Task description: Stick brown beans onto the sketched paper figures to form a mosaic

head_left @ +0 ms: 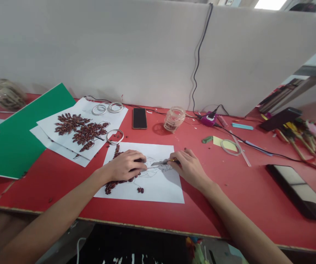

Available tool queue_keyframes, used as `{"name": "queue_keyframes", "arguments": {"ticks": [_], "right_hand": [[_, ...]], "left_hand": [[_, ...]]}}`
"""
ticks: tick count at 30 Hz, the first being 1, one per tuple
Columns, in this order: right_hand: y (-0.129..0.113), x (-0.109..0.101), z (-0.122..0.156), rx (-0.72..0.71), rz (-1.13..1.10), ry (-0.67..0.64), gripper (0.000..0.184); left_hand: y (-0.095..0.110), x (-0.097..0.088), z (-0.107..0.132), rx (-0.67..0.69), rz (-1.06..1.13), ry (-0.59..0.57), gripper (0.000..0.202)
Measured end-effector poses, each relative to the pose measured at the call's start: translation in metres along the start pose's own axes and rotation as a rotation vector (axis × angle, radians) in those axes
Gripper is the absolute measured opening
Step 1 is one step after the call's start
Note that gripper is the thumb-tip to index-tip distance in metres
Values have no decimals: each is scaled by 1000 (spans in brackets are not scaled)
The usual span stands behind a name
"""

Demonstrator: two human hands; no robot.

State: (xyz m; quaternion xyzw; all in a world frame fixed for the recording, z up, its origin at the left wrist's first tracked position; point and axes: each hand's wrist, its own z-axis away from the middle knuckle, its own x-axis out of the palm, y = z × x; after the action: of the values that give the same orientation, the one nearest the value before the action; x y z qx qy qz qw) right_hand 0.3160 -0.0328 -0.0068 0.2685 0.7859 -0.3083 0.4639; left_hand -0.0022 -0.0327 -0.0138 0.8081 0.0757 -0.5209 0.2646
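Observation:
A white sheet of paper point(158, 192) with a line drawing lies before me, partly covered with reddish-brown beans point(111, 186). My right hand point(188, 167) grips a utility knife point(160, 162), its blade pointing left over the drawing. Just left of the blade tip, my left hand point(127, 165) rests over the beans with its fingers curled and closed; whatever they hold is hidden. A small cluster of beans point(140, 190) lies on the lower part of the sheet.
Bean-covered drawings point(78, 132) and a green board point(23, 128) are at the left. Behind the sheet are a phone point(139, 118) and a glass jar point(174, 119). Tape rings point(115, 136), a purple power socket point(208, 119), cables and a black case point(297, 190) also lie on the red table point(242, 205).

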Motion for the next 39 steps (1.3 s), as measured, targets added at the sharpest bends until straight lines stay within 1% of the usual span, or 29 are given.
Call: {"name": "queue_keyframes", "arguments": {"ticks": [3, 6, 8, 11, 17, 21, 26, 31, 39], "right_hand": [[-1, -6, 3, -47, 55, -2, 21], [-1, -10, 4, -178, 87, -72, 21], [-1, -12, 4, -270, 93, -134, 27], [-1, -12, 2, -332, 102, -161, 37], [-4, -12, 1, -356, 149, -161, 38], [-2, -9, 1, -370, 148, -140, 38], [0, -7, 1, -380, 121, -94, 33], [-1, -8, 1, -387, 133, -96, 33], [0, -7, 2, -372, 158, -74, 32]], "left_hand": [[1, 0, 0, 13, -18, 17, 26], [2, -1, 1, 12, -45, 45, 25], [3, -2, 1, 11, -54, 51, 25], [4, -3, 1, 1, -63, 38, 23], [4, -3, -3, 1, 3, -56, 25], [8, -4, -5, -20, -21, -92, 25], [12, -7, -6, -50, -35, -102, 24], [13, -6, -5, -42, -79, -114, 25], [13, -6, -4, -64, -84, -92, 27]]}}
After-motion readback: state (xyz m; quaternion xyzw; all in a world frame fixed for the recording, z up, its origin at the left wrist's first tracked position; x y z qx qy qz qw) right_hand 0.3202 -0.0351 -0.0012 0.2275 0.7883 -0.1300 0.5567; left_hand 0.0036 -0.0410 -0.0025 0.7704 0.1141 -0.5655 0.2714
